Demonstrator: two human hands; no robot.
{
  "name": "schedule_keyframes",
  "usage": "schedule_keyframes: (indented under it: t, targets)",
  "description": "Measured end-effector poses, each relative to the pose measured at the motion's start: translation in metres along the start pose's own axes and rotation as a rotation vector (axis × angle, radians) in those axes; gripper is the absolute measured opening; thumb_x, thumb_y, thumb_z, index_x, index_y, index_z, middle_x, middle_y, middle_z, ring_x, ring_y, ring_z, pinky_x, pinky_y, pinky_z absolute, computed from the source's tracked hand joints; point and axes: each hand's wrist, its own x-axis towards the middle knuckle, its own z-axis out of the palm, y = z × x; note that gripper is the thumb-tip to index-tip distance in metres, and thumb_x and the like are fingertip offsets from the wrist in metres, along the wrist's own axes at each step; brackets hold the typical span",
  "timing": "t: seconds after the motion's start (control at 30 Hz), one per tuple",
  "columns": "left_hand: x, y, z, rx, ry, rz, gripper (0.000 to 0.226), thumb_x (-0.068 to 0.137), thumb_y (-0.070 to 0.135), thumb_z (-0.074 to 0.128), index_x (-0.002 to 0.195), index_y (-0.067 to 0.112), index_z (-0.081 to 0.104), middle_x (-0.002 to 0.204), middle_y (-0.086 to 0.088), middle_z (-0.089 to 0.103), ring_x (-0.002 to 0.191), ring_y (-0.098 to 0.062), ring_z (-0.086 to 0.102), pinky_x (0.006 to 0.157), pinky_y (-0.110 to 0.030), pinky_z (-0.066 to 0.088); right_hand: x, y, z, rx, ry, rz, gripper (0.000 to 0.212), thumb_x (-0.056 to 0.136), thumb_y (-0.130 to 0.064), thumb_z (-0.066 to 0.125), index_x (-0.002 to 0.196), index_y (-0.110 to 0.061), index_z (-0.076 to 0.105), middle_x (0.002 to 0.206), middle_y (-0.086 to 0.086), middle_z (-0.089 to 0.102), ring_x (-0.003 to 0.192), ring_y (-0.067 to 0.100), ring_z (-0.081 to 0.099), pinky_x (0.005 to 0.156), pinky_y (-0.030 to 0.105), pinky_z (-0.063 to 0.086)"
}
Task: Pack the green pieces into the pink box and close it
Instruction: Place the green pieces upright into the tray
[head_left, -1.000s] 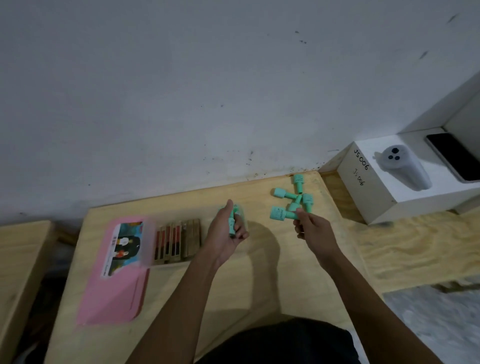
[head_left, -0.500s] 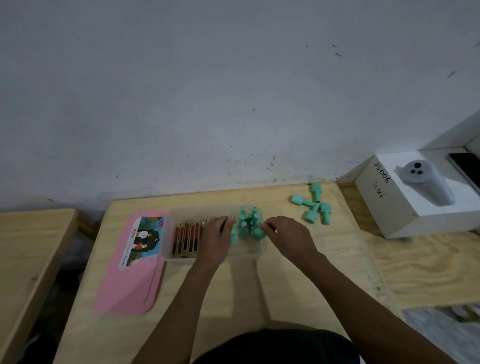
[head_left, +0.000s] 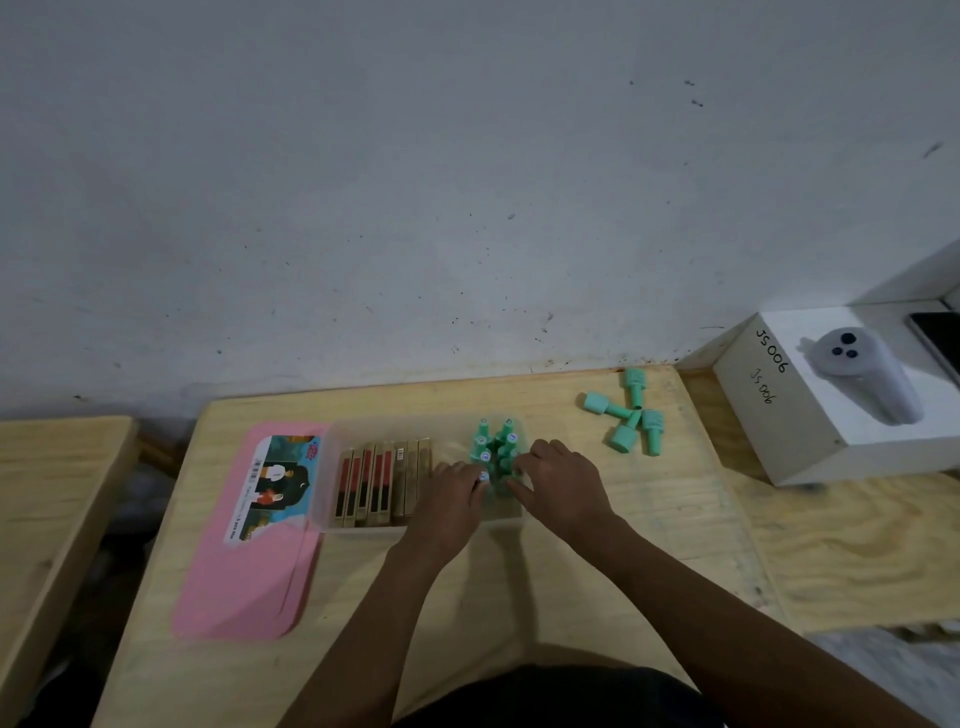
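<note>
A cluster of green pieces (head_left: 493, 447) stood upright in the right end of the clear box (head_left: 332, 519), whose pink lid (head_left: 249, 582) lay open to the left. The left hand (head_left: 449, 499) pinched one near piece with curled fingertips. The right hand (head_left: 563, 483) curled its fingers against the cluster, though I could not tell if it pinched one. Gold and red bars (head_left: 379, 483) filled the box's left part. Five loose pieces (head_left: 626, 415) lay on the table (head_left: 519, 597), well right of the box.
</note>
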Motion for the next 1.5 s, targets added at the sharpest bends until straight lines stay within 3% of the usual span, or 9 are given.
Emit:
schedule_keyframes:
  t: [0.1,0.4,0.67,0.87,1.07,1.23,1.3,1.4,1.5]
  targets:
    - [0.000,0.002,0.003,-0.009,0.002,-0.002,0.024,0.097,0.022,0.046,0.113,0.014,0.063,0.099,-0.007,0.065,0.089,-0.023,0.053,0.077,-0.036,0.042,-0.002,0.006,-0.005,0.077,-0.020,0.014,0.034,0.092,-0.042,0.055,0.116,-0.021,0.067,0.106,0.000,0.064,0.100,0.019,0.058,0.071,0.034,0.048]
    - [0.002,0.007,0.006,0.015,0.071,-0.024,0.028,0.096,0.019,0.047,0.118,0.013,0.063,0.110,-0.007,0.067,0.097,-0.021,0.055,0.082,-0.031,0.042,-0.003,0.002,-0.006,0.153,-0.025,0.142,0.032,0.092,-0.046,0.054,0.115,-0.029,0.067,0.105,-0.005,0.063,0.097,0.014,0.058,0.070,0.032,0.050]
    - [0.002,0.014,0.006,-0.002,0.138,-0.034,0.025,0.095,0.018,0.050,0.116,0.014,0.063,0.105,-0.006,0.068,0.092,-0.018,0.057,0.077,-0.029,0.044,-0.001,0.001,-0.009,0.136,-0.092,0.094,0.032,0.097,-0.038,0.049,0.123,-0.027,0.063,0.114,-0.002,0.059,0.106,0.017,0.056,0.074,0.033,0.048]
    - [0.001,0.020,0.004,0.033,0.178,-0.043,0.026,0.092,0.021,0.054,0.117,0.017,0.062,0.099,-0.005,0.069,0.089,-0.019,0.060,0.072,-0.029,0.046,-0.006,0.005,-0.014,0.189,-0.040,0.122,0.034,0.095,-0.044,0.051,0.124,-0.032,0.062,0.108,-0.006,0.061,0.098,0.013,0.059,0.069,0.028,0.045]
    - [0.004,0.057,-0.003,-0.045,0.271,0.038,0.023,0.091,0.026,0.057,0.112,0.018,0.063,0.099,0.001,0.067,0.088,-0.013,0.059,0.073,-0.029,0.051,-0.030,0.046,-0.027,0.339,0.081,0.382,0.026,0.093,-0.042,0.056,0.116,-0.033,0.065,0.099,-0.011,0.062,0.082,0.004,0.056,0.065,0.024,0.047]
    - [0.035,0.110,0.015,-0.219,0.136,0.097,0.018,0.092,0.032,0.055,0.106,0.025,0.063,0.079,0.009,0.059,0.065,-0.005,0.050,0.060,-0.021,0.041,-0.060,0.117,-0.018,0.481,0.040,0.756,0.024,0.093,-0.039,0.057,0.112,-0.029,0.069,0.107,-0.004,0.067,0.087,0.010,0.059,0.072,0.028,0.047]
    - [0.053,0.126,0.032,-0.285,0.020,0.051,0.023,0.091,0.034,0.056,0.111,0.025,0.061,0.082,0.005,0.058,0.065,-0.007,0.051,0.062,-0.024,0.041,-0.068,0.139,-0.013,0.514,0.013,0.828,0.025,0.093,-0.038,0.058,0.112,-0.027,0.070,0.109,-0.002,0.070,0.092,0.012,0.062,0.079,0.030,0.050]
    - [0.083,0.140,0.058,-0.228,-0.168,-0.043,0.039,0.089,0.035,0.058,0.126,0.022,0.053,0.109,-0.003,0.056,0.093,-0.021,0.058,0.079,-0.033,0.048,-0.070,0.161,-0.010,0.531,-0.031,0.879,0.025,0.092,-0.039,0.059,0.112,-0.027,0.070,0.111,-0.004,0.071,0.093,0.010,0.062,0.082,0.031,0.053]
    - [0.108,0.146,0.078,-0.098,-0.272,-0.102,0.049,0.089,0.036,0.056,0.134,0.018,0.044,0.131,-0.008,0.047,0.118,-0.027,0.052,0.093,-0.041,0.047,-0.059,0.174,-0.011,0.526,-0.102,0.853,0.025,0.092,-0.037,0.058,0.111,-0.027,0.070,0.111,-0.006,0.071,0.094,0.009,0.061,0.082,0.030,0.053]
